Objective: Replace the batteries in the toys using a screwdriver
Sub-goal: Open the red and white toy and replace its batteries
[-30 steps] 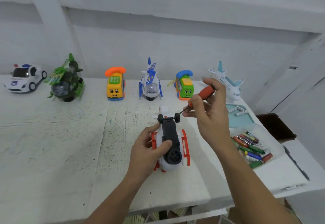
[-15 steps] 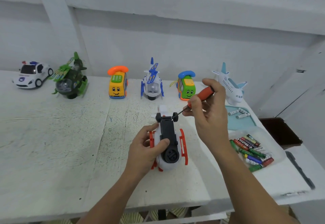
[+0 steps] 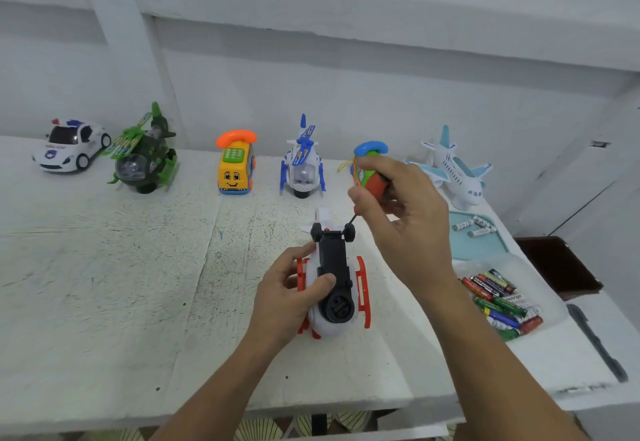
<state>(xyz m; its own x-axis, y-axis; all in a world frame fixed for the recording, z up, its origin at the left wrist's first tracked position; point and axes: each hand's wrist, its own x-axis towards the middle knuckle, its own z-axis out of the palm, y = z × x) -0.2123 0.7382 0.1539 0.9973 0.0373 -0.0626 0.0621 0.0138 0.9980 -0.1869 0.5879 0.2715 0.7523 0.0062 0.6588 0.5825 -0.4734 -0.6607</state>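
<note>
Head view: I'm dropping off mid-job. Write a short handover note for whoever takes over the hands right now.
Left hand: grips the red-and-white toy helicopter, belly up on the table.
Right hand: holds the screwdriver, tip by the small wheels at the helicopter's far end.
Supplies: coloured batteries at the table's right edge; three pale batteries on the blue tray.
Done: helicopter turned over; its black underside looks closed.
Left: unscrew the cover, swap batteries, close it.
The row of other toys by the wall: cannot tell if done.
</note>
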